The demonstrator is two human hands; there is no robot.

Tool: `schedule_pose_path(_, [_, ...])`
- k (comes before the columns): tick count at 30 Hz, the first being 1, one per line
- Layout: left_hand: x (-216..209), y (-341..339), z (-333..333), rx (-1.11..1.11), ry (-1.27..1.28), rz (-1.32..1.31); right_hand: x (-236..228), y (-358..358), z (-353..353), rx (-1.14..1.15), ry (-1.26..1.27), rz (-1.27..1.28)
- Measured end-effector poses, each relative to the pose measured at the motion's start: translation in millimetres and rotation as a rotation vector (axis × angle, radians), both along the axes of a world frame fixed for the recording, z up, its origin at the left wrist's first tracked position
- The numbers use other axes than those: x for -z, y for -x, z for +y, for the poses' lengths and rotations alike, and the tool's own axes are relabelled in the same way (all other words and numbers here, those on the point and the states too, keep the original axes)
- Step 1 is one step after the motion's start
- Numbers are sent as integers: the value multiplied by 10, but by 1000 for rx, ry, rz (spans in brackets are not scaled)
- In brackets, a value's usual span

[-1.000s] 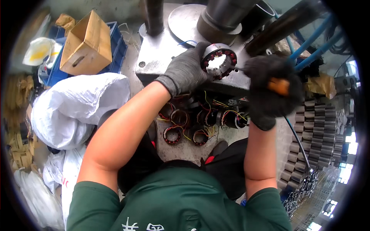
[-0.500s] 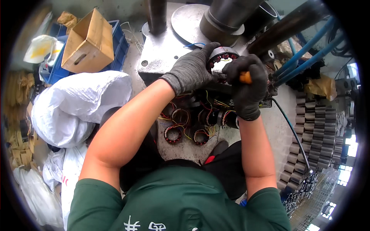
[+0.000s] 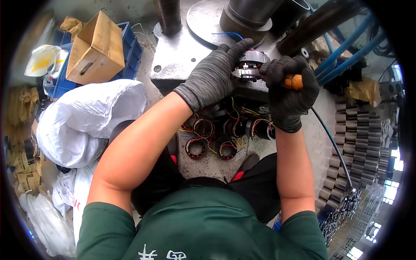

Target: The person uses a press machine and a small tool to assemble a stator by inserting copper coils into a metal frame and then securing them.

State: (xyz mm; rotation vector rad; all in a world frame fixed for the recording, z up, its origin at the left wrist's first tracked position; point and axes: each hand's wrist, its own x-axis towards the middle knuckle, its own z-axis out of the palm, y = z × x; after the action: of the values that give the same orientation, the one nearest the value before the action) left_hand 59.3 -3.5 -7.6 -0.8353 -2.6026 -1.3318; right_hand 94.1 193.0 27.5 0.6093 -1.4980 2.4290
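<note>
My left hand (image 3: 212, 76), in a grey knit glove, is closed on the left side of a ring-shaped motor stator (image 3: 255, 56) with a silvery outer rim. Just below that rim sits a shiny metal band (image 3: 246, 73) with small pale bits on it; whether it belongs to the same part, I cannot tell. My right hand (image 3: 288, 93), in a dark glove, is wrapped round a tool with an orange-brown handle (image 3: 293, 82). The tool's working end is hidden by my fingers against the stator. Both hands are over the front edge of a metal machine table (image 3: 173, 56).
Several wound stators (image 3: 196, 148) with coloured wires lie below the table. Behind stand a dark cylinder (image 3: 247, 19) on a round plate and thick steel columns (image 3: 168, 17). A cardboard box (image 3: 97, 50) and white sack (image 3: 91, 117) are left; stacked metal cylinders (image 3: 353, 143) are right.
The stator has tipped, so its open face no longer shows and its silvery rim does. My right hand has shifted right and slightly down with the orange-handled tool.
</note>
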Motion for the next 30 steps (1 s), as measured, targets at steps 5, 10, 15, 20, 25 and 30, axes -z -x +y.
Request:
schedule_pose_path(5, [36, 48, -9, 19, -42, -13, -1, -4, -74, 22, 6, 6])
schedule_pose_path(10, [-90, -13, -8, -6, 59, -111, -166, -38, 30, -194, 65, -273])
schedule_pose_path(15, [-53, 66, -26, 13, 8, -108, -327, -141, -72, -16, -26, 86])
schedule_pose_path(20, [25, 241, -56, 56, -81, -337, 9, -25, -120, -59, 33, 219])
schedule_pose_path(25, [-116, 162, -92, -26, -1, -340, -248, 61, -180, -28, 91, 203])
schedule_pose_path(30, [147, 273, -56, 72, -118, -395, -18, 62, -86, 17, -78, 112])
